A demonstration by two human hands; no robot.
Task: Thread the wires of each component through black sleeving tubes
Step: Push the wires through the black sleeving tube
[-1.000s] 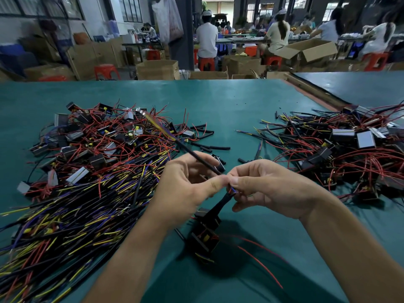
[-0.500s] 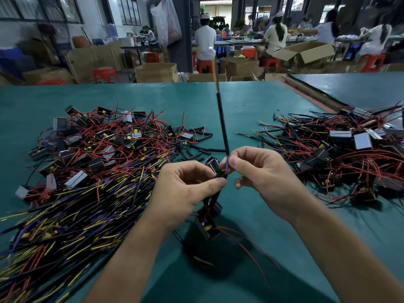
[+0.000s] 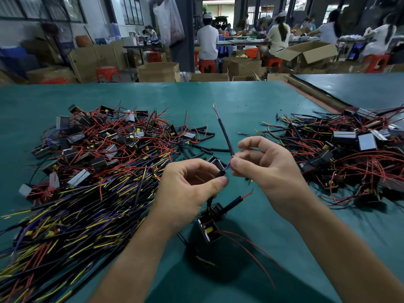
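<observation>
- The black sleeving tube [image 3: 226, 136] is seen at the centre of the frame, just above the two hands. Its long axis runs up and slightly left, away from the fingers.
- Yellow and blue wires [image 3: 215, 108] are shown poking out of its upper end. A short bare stretch of them is exposed between the tube's lower end and the hands.
- The tube's lower end is found directly above the right forefinger, so the right hand [image 3: 269, 171] is judged the nearer one for sliding the tube down.
- The wires are pinched by the right thumb and forefinger just under the tube. The other right fingers are held loosely curved and spread above.
- The same wires are pinched lower left, at a black-covered stretch, by the thumb and forefinger of the left hand [image 3: 190, 186]; the remaining fingers are curled.
- The component [image 3: 208, 228] is left hanging below the left hand, above the green table [image 3: 251, 101].
- Piles of wired components [image 3: 98, 149] are spread to either side, with loose black tubes [image 3: 203, 138] between.
</observation>
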